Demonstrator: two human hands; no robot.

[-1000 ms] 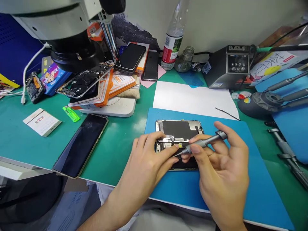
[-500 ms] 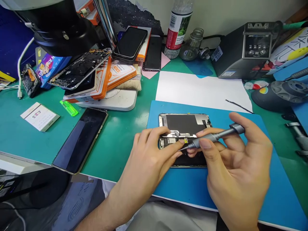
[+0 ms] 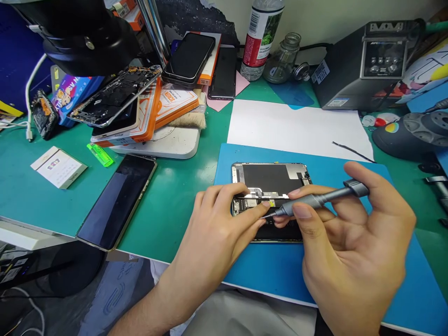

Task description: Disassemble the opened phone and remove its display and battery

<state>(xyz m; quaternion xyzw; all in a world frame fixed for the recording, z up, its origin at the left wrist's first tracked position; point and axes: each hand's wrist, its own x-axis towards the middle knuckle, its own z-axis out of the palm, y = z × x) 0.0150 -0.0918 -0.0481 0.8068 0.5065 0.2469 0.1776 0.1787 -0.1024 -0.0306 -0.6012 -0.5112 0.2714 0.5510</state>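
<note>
An opened phone (image 3: pixel 276 231) lies on a blue mat (image 3: pixel 350 275), its screen assembly (image 3: pixel 268 175) folded back at the far side with the inner face up. My left hand (image 3: pixel 220 228) rests over the phone's left part, fingers bent around the raised screen edge and the body. A grey precision screwdriver (image 3: pixel 324 198) is pinched in my right hand (image 3: pixel 353 242), a fingertip at its end cap. It slants down to the left, with its thin tip inside the phone body beside my left fingertips. The spot under the tip is too small to make out.
A white sheet (image 3: pixel 297 128) lies behind the mat. A dark phone (image 3: pixel 119 200) overhangs the table edge at left, near a white box (image 3: pixel 58 168) and green lighter (image 3: pixel 100 155). Behind stand stacked phones and boxes, a bottle (image 3: pixel 262 39) and a black device (image 3: pixel 360 65).
The camera view has shifted slightly. My right hand and the screwdriver's rear end sit a little further right, while the tip stays at the same place in the phone. My left hand holds still.
</note>
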